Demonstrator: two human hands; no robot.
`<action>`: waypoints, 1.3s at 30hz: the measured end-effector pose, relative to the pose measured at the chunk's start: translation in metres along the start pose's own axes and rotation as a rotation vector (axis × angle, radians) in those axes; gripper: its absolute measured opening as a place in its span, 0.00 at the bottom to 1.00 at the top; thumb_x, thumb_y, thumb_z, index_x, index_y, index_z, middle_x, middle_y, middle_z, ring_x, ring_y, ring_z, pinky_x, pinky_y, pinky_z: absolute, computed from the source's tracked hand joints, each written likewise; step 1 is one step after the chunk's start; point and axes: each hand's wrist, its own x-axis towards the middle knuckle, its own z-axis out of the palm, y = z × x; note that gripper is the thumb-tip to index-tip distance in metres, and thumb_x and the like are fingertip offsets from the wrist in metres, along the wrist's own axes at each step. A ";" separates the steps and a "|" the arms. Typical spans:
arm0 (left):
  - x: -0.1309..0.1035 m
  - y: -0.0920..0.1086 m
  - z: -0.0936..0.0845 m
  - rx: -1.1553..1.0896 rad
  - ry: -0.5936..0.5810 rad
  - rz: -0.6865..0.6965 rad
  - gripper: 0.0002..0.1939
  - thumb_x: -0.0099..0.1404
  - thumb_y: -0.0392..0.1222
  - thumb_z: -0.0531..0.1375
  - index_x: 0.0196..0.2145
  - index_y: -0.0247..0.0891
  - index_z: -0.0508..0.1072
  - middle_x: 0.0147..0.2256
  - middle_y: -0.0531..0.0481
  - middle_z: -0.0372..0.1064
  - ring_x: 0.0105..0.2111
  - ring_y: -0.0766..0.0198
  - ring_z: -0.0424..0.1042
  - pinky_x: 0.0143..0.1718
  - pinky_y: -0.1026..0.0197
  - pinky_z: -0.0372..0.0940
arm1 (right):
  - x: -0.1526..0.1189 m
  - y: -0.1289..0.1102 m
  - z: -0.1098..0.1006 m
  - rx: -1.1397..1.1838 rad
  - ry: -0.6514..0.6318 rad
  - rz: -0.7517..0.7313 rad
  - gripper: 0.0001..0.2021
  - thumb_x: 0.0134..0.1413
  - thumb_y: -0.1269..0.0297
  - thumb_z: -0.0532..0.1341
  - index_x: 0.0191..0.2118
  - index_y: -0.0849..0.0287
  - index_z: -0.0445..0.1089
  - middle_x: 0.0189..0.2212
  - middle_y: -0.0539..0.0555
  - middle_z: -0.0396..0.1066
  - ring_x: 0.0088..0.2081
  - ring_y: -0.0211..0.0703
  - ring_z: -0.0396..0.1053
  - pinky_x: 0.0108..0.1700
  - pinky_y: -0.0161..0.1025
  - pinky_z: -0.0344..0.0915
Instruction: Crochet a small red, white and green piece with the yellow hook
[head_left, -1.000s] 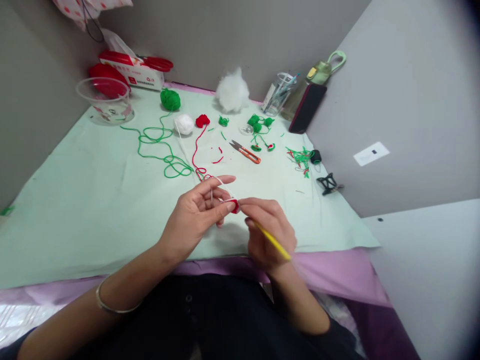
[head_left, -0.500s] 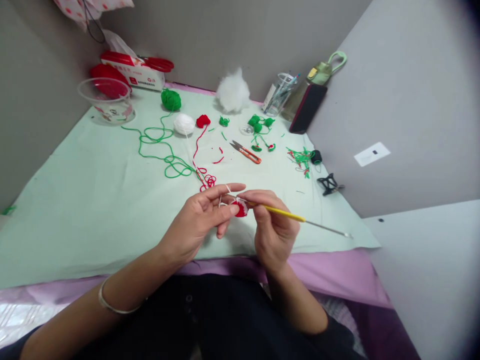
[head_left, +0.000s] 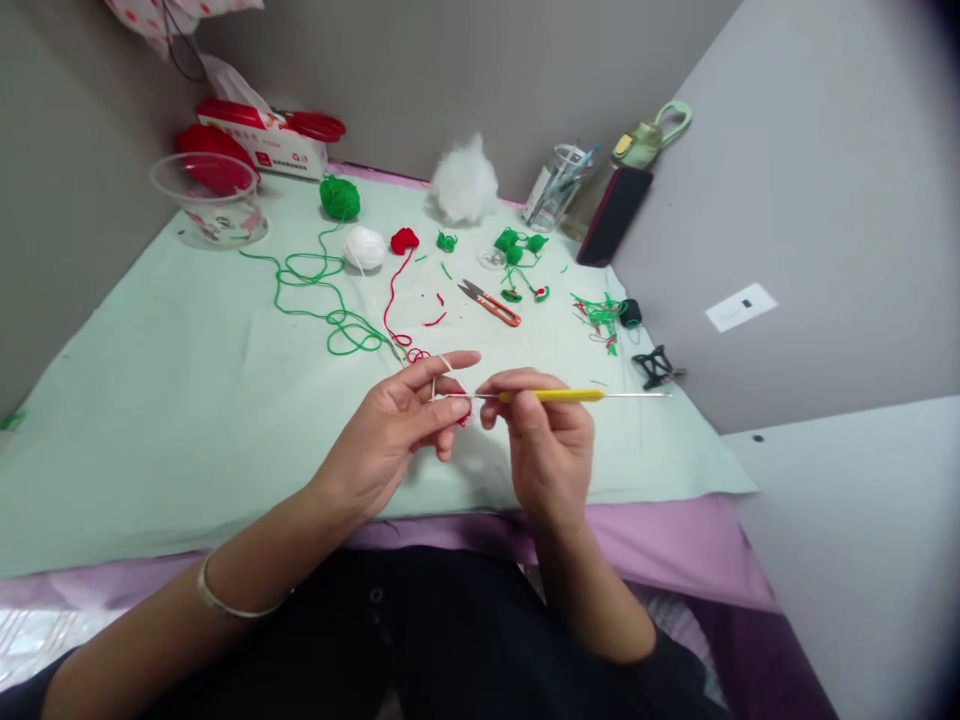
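Observation:
Between thumb and fingers my left hand [head_left: 394, 420] pinches a small red and white crochet piece [head_left: 464, 412], mostly hidden by the fingertips. White yarn [head_left: 448, 366] runs over the raised index finger. My right hand [head_left: 547, 430] grips a crochet hook [head_left: 562, 396] by its yellow handle, the shaft lying nearly level. Its thin front end reaches the piece at my left thumb. Beyond the hands lie a white yarn ball [head_left: 365, 249], a small red yarn ball [head_left: 404, 241] and a green yarn ball [head_left: 340, 198], with loose strands trailing toward my left hand.
Orange thread snips [head_left: 491, 303] lie mid-table, near small green crochet pieces [head_left: 514, 246]. White stuffing [head_left: 465, 182], a clear cup of pens [head_left: 556, 188] and a leaning phone [head_left: 616, 217] stand at the back. A plastic tub [head_left: 217, 205] and tissue box [head_left: 262, 140] are back left.
The hook has swung from a downward slant to nearly level. My left hand has turned the crochet piece, so less of its red face shows.

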 end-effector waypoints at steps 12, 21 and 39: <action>-0.002 0.002 0.006 0.041 -0.008 -0.044 0.30 0.58 0.39 0.74 0.58 0.36 0.76 0.22 0.60 0.64 0.19 0.74 0.59 0.21 0.69 0.56 | 0.000 0.005 0.002 0.073 -0.049 0.028 0.07 0.66 0.58 0.65 0.43 0.49 0.81 0.37 0.51 0.78 0.31 0.38 0.72 0.34 0.40 0.71; 0.000 0.006 -0.010 -0.081 -0.174 -0.181 0.21 0.62 0.36 0.70 0.53 0.38 0.81 0.27 0.57 0.63 0.18 0.79 0.50 0.19 0.71 0.49 | 0.014 0.000 -0.003 0.210 0.074 0.241 0.12 0.58 0.52 0.69 0.34 0.55 0.76 0.28 0.49 0.73 0.24 0.34 0.65 0.25 0.34 0.66; -0.001 -0.007 0.001 0.139 0.061 0.100 0.21 0.59 0.36 0.72 0.51 0.40 0.81 0.32 0.55 0.70 0.28 0.70 0.66 0.29 0.67 0.63 | 0.000 0.009 0.004 0.142 -0.002 0.136 0.07 0.64 0.57 0.67 0.40 0.52 0.82 0.36 0.51 0.79 0.30 0.36 0.72 0.34 0.38 0.71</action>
